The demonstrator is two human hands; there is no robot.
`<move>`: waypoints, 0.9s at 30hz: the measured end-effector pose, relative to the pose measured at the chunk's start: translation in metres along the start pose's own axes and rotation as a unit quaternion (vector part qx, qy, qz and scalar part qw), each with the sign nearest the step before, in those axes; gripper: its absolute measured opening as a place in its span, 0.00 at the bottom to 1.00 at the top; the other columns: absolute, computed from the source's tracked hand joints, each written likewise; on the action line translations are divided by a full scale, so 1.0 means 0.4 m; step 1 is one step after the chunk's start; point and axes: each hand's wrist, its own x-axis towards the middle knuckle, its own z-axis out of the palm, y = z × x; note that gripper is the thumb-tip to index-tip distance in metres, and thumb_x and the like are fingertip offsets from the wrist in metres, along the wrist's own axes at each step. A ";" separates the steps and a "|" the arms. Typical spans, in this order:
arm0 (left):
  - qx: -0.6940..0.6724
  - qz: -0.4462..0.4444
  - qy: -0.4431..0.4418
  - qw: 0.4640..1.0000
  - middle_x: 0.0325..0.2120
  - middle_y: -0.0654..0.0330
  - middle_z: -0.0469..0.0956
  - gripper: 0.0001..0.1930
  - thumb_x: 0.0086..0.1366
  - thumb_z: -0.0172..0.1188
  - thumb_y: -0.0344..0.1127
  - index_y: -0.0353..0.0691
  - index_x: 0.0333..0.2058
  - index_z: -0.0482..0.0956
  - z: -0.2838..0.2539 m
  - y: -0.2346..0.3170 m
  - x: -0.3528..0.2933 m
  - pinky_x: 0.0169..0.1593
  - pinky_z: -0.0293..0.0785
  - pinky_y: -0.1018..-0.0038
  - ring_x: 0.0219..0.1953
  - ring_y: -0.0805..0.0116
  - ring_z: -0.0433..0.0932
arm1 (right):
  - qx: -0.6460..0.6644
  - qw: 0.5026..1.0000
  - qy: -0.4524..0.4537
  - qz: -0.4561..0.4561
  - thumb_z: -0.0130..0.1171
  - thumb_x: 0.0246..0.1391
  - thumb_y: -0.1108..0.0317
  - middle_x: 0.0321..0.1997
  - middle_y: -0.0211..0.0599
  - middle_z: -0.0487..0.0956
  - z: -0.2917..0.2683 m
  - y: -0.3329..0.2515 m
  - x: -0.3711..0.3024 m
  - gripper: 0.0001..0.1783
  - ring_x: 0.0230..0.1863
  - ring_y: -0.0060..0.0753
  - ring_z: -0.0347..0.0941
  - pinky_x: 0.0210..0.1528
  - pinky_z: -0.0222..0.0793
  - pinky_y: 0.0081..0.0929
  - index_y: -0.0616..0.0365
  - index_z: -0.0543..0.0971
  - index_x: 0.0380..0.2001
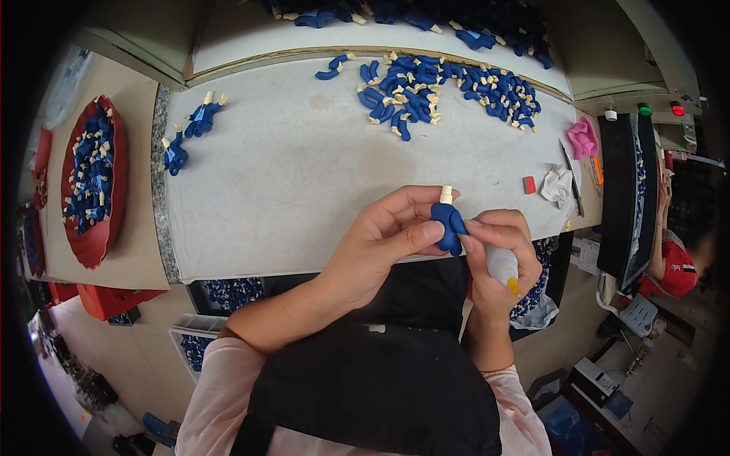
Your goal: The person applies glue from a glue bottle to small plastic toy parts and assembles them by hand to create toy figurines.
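Note:
Above the near edge of the worktable, my left hand [384,237] pinches a small blue toy figure body [439,212] with a cream neck peg sticking up. My right hand [498,235] has its thumb and forefinger on a blue toy arm [457,222] against the body's side. Tucked in that same hand is a whitish squeeze bottle [503,266] with a yellow tip pointing down toward me. Loose blue arms with cream hands [411,91] lie in piles along the far side of the table. Two blue figure bodies [202,119] rest at the far left.
A red oval tray [114,220] full of blue pieces stands on the left. At right lie a pink lump [582,138], a crumpled tissue [557,185], a red block [529,185] and a thin dark tool [570,176]. A shelf with more pieces edges the back. Another person [673,262] sits far right.

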 end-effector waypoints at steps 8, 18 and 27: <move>0.015 0.008 0.009 1.000 0.36 0.60 0.72 0.18 0.58 0.52 0.30 0.37 0.47 0.65 0.000 0.001 -0.005 0.43 0.69 0.78 0.40 0.75 0.71 | -0.032 0.999 -0.008 -0.042 0.62 0.31 0.83 0.26 0.38 0.73 0.001 -0.002 0.003 0.13 0.26 0.27 0.71 0.25 0.66 0.17 0.61 0.78 0.26; 0.105 0.094 -0.011 0.990 0.35 0.59 0.72 0.18 0.57 0.52 0.25 0.33 0.47 0.65 -0.011 -0.011 -0.006 0.43 0.69 0.78 0.39 0.75 0.71 | -0.062 0.988 -0.030 -0.141 0.60 0.24 0.85 0.25 0.37 0.72 -0.009 0.016 0.006 0.17 0.22 0.29 0.70 0.21 0.64 0.18 0.61 0.78 0.27; 0.141 0.084 -0.003 0.986 0.37 0.53 0.73 0.19 0.57 0.52 0.28 0.33 0.49 0.64 -0.016 -0.021 -0.007 0.45 0.70 0.74 0.40 0.70 0.73 | -0.117 0.967 -0.072 -0.213 0.59 0.26 0.81 0.25 0.38 0.71 -0.022 0.002 0.016 0.15 0.21 0.31 0.69 0.20 0.64 0.20 0.65 0.77 0.26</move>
